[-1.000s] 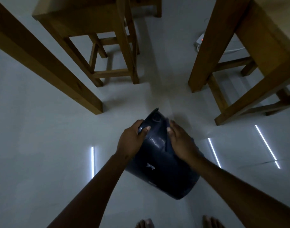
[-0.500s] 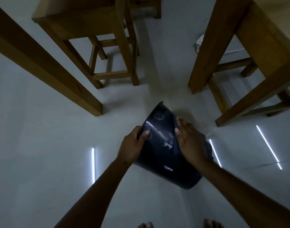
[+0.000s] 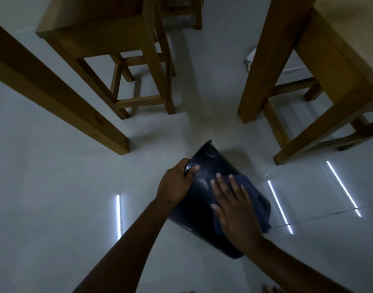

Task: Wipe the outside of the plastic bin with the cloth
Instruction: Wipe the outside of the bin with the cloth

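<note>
Pressing cloth (image 3: 258,205) on tilted bin (image 3: 202,199)

We have only one view, from a camera worn on the head. It looks forward and steeply down to the pale floor (image 3: 54,187), so we see both forearms coming in from the bottom edge and the toes at the very bottom. The wide lens bends the wooden table legs (image 3: 61,98) outward at the sides. The hands are near, in the lower middle.
</note>
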Demonstrator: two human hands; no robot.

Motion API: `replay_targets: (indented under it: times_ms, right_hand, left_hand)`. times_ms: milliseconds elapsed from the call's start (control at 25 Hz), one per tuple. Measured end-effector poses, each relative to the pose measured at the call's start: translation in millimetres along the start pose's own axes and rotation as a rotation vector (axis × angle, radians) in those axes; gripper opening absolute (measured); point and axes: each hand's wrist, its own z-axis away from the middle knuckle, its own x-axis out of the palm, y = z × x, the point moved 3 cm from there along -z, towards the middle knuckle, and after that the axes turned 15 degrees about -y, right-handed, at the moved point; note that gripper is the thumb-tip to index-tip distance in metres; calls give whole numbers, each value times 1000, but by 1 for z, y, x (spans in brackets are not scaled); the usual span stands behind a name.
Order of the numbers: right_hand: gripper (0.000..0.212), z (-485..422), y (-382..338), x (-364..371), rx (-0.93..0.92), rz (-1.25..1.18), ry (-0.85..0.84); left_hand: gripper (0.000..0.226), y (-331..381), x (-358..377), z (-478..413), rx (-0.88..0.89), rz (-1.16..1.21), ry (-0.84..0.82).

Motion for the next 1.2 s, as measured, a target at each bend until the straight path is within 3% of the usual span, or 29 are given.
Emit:
replay_targets:
  times_ms: [80, 160, 280, 400, 480, 600, 680, 800, 880, 1000, 1080, 1200]
  right_hand:
    - [56, -21, 3, -3, -128, 62, 4]
    - [54, -57, 32, -30, 17, -101, -7]
    - [55, -42, 56, -31, 176, -97, 39]
    - [57, 8, 2, 9, -39, 112, -3]
    - [56, -13, 5, 6, -152, 173, 13]
    - [56, -55, 52, -37, 103, -34, -18]
    - [58, -34, 54, -23, 202, -85, 20]
    - [57, 12, 1, 11, -43, 99, -9]
    - [56, -16, 10, 0, -105, 128, 21]
    - [57, -67, 65, -48, 157, -153, 24]
    - [57, -52, 66, -35, 196, -165, 85]
    - [55, -2, 6, 10, -77, 17, 23]
  left_hand:
    - [29, -2, -2, 1, 22, 73, -42]
    - [31, -8, -1, 10, 17, 125, -91]
    - [29, -16, 5, 15, 16, 6, -24]
    - [25, -11, 2, 4, 59, -21, 28]
    - [27, -5, 5, 0, 75, 57, 4]
    - [31, -4, 13, 4, 49, 99, 25]
    - [33, -3, 13, 3, 24, 33, 39]
    - [33, -1, 7, -4, 14, -16, 31]
    - [36, -8, 8, -1, 36, 67, -17]
    - [30, -19, 20, 14, -36, 124, -29]
    - [28, -13, 16, 15, -41, 31, 71]
    - [26, 2, -2, -1, -45, -97, 150]
